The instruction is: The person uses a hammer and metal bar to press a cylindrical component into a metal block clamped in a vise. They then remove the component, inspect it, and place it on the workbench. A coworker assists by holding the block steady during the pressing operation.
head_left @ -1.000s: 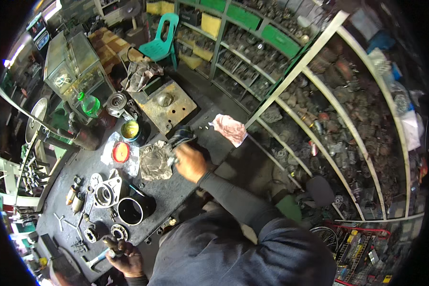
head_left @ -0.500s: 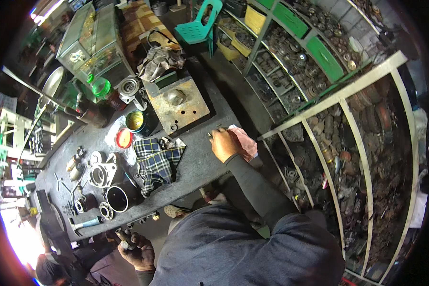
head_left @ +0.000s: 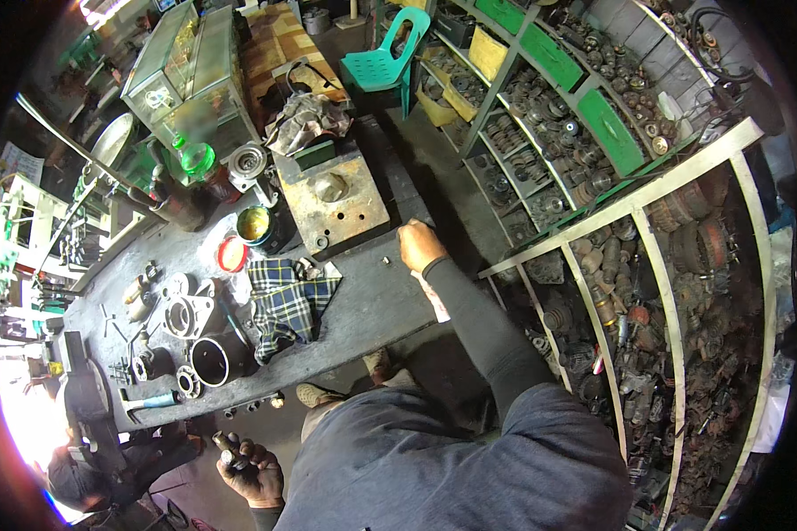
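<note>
In my left hand, down below the near edge of the dark workbench, I grip a small dark metal part; my fingers cover most of it, so its shape and long axis are unclear. My right hand rests curled at the bench's right edge, beside a tiny metal bit; whether it grips anything, I cannot tell. A blue-and-white checked cloth lies mid-bench.

On the dark metal tabletop, the checked cloth lies left of the right hand, the rusted steel plate behind both, parts shelving to the right.
</note>
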`<move>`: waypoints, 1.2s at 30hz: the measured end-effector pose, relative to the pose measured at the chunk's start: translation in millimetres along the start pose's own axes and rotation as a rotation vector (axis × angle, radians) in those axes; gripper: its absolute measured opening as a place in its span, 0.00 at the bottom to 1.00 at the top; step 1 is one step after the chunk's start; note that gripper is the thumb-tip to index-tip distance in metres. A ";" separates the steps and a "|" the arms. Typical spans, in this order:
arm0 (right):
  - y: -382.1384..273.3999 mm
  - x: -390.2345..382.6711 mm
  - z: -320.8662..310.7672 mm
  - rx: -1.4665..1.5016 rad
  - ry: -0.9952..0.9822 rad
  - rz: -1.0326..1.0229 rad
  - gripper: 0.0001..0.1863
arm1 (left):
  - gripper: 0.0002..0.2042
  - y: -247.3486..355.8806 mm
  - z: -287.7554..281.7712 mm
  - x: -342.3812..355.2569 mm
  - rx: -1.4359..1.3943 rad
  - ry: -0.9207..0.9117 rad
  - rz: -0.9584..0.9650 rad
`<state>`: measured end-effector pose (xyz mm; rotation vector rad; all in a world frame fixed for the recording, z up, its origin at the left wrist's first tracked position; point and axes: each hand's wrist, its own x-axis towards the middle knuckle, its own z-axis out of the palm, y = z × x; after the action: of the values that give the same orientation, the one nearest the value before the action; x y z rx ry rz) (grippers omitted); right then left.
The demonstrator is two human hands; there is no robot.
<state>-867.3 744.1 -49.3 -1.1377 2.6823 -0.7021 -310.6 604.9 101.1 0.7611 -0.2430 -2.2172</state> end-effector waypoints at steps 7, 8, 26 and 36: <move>-1.6 7.7 -7.2 0.214 -0.147 0.144 0.08 | 0.22 2.1 10.4 -2.2 -0.023 -0.046 0.027; -0.3 7.1 -9.0 0.369 -0.132 0.223 0.08 | 0.22 1.5 11.7 -2.0 -0.007 -0.068 0.021; 18.4 -0.5 47.0 0.262 -0.164 0.102 0.09 | 0.20 19.1 -54.5 -20.8 -0.182 0.053 -0.025; -240.2 -65.3 3.5 1.347 -0.587 0.268 0.09 | 0.20 64.7 -172.1 -61.9 -0.336 0.173 0.135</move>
<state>-666.1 644.0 57.8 -0.4428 1.2741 -1.4389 -136.7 615.7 15.9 0.7210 0.1569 -1.9826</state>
